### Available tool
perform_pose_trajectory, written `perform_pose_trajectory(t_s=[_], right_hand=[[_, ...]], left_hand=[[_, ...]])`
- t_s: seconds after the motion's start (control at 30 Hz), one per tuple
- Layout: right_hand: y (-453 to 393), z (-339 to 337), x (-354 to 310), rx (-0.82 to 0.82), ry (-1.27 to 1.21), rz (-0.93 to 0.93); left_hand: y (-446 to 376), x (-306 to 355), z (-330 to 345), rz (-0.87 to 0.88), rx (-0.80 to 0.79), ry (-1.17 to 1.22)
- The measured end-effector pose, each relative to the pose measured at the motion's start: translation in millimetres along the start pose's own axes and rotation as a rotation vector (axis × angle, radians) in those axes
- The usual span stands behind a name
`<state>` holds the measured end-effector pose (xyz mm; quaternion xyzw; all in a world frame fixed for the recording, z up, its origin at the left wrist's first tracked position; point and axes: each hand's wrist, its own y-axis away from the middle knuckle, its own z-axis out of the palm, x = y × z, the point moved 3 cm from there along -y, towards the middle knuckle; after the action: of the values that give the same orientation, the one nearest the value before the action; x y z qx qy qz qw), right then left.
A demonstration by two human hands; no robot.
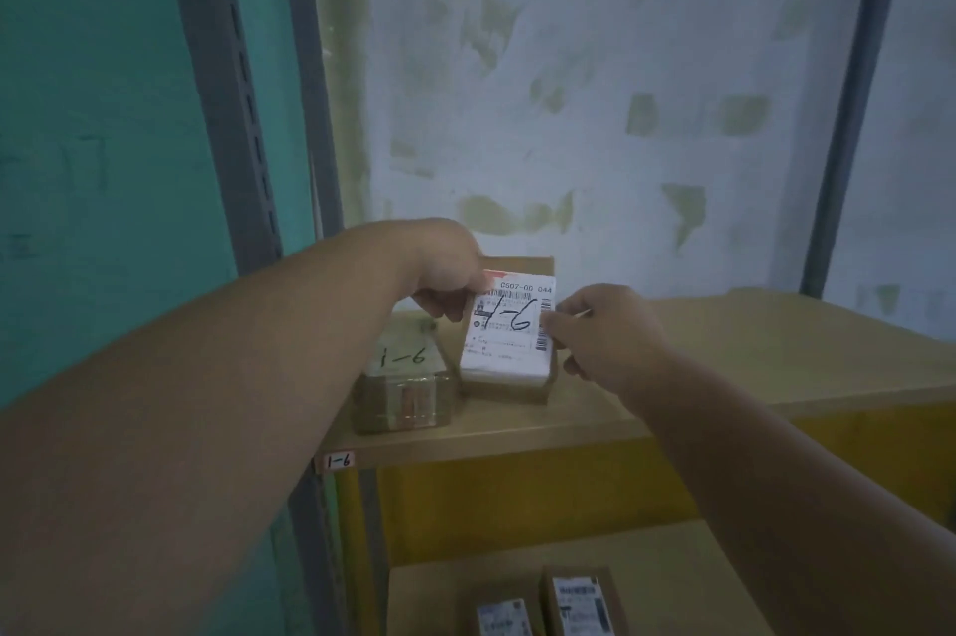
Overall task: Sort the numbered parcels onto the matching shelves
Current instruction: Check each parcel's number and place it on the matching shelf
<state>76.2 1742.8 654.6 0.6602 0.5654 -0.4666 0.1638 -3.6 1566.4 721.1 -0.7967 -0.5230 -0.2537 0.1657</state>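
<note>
From the head view, both hands are on a cardboard parcel (509, 332) marked 1-6 on its white label. The left hand (445, 281) pinches its upper left corner, fingers closed on it; the right hand (602, 330) closes thumb and fingers on its right edge. The parcel sits on the wooden shelf (724, 356), whose front tag (339, 461) reads 1-6. Just left of the grip stands another parcel (406, 384) marked 1-6. Below the grip, 2 labelled boxes (577, 602) lie on the lower shelf.
</note>
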Motion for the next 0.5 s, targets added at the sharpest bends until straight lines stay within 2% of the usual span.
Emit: perform_pose_trajectory(t_s=[0.17,0.4,0.5], right_hand=[[-20,11,-2,-0.081,0.105,-0.075],[-41,13,-1,-0.085,0.229,-0.143],[-39,9,-1,-0.092,0.242,-0.180]], left_hand=[[-20,-14,-4,-0.080,0.013,-0.062],[-27,-14,1,-0.078,0.048,-0.325],[-21,-15,7,-0.090,0.042,-0.345]])
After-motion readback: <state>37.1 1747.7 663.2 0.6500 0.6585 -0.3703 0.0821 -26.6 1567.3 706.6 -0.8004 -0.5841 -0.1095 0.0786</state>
